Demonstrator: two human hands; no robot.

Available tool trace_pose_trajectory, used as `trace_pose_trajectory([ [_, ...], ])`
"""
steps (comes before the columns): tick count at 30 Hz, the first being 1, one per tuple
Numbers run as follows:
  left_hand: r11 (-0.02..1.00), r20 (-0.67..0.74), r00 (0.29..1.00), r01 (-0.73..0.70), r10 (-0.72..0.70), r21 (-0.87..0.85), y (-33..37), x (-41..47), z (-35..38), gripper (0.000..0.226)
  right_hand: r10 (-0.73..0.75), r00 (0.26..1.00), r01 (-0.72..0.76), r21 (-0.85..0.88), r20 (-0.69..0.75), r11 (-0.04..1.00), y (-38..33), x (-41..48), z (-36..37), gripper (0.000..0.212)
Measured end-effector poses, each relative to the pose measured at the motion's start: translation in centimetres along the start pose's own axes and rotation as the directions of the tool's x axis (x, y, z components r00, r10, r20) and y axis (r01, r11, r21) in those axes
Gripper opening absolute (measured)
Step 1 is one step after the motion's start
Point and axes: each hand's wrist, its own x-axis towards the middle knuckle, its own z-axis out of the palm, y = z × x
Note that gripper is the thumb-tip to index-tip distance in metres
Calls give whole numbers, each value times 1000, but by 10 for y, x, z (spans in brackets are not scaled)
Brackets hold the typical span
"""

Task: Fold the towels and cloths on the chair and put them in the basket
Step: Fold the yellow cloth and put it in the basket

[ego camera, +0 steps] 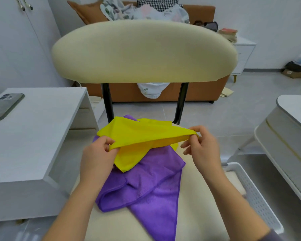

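A yellow cloth (142, 136) is lifted a little above the cream chair seat (198, 197). My left hand (97, 157) pinches its near left edge and my right hand (201, 146) pinches its right corner, so the edge stretches between them. Its lower part hangs down and its far part lies over a crumpled purple cloth (151, 185) spread on the seat. A white perforated basket (254, 193) stands on the floor right of the chair, only partly in view.
The chair's padded backrest (142, 51) rises just beyond the cloths. A white side table (30, 129) with a phone (5, 106) stands at the left. A white table (288, 136) is at the right, an orange sofa with laundry behind.
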Motion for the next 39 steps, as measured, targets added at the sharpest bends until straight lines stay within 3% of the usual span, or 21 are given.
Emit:
trace_pose_trajectory([
  [4, 954, 62, 961, -276, 271, 117, -3, -1, 1, 43, 178, 984, -152, 519, 0, 841, -16, 4, -7, 23],
  [7, 927, -115, 927, -336, 356, 165, 2, 0, -3, 49, 252, 968, -168, 769, 10, 616, -17, 9, -14, 19],
  [9, 960, -194, 940, -268, 279, 83, 3, 0, -2, 43, 261, 965, -152, 836, 11, 527, -14, 12, -17, 18],
  [12, 976, -111, 994, 1, -26, -220, -2, 5, 6, 25, 283, 958, -169, 872, 36, 459, -10, 16, -18, 18],
  [15, 814, 57, 965, 247, -257, -525, 1, 8, 14, 17, 305, 950, -185, 902, 63, 390, -8, 18, -17, 17],
  [17, 747, 68, 962, 249, -265, -617, 3, 9, 16, 19, 306, 950, -169, 919, 56, 355, -9, 19, -17, 17],
  [21, 689, -107, 957, 115, -270, -715, -2, 16, 7, 18, 347, 937, -102, 909, -49, 404, -14, 20, -26, 20],
  [25, 770, -178, 959, 59, -220, -636, -7, 17, -1, 22, 373, 923, -174, 762, -95, 623, -12, 21, -33, 15],
  [30, 686, -45, 962, 159, -269, -710, -8, 17, -8, 23, 361, 928, -206, 678, -95, 706, -12, 21, -38, 15],
  [36, 398, 174, 966, 238, -189, -886, 4, 16, -8, 11, 259, 957, -270, 729, 131, 629, -11, 24, -40, 12],
  [38, 403, 238, 960, 279, -148, -872, 10, 13, -7, 13, 152, 972, -233, 648, 180, 725, -10, 23, -39, 19],
  [39, 422, 257, 956, 292, -138, -858, 13, 10, -5, 14, 100, 982, -171, 538, 159, 825, -8, 21, -38, 22],
])
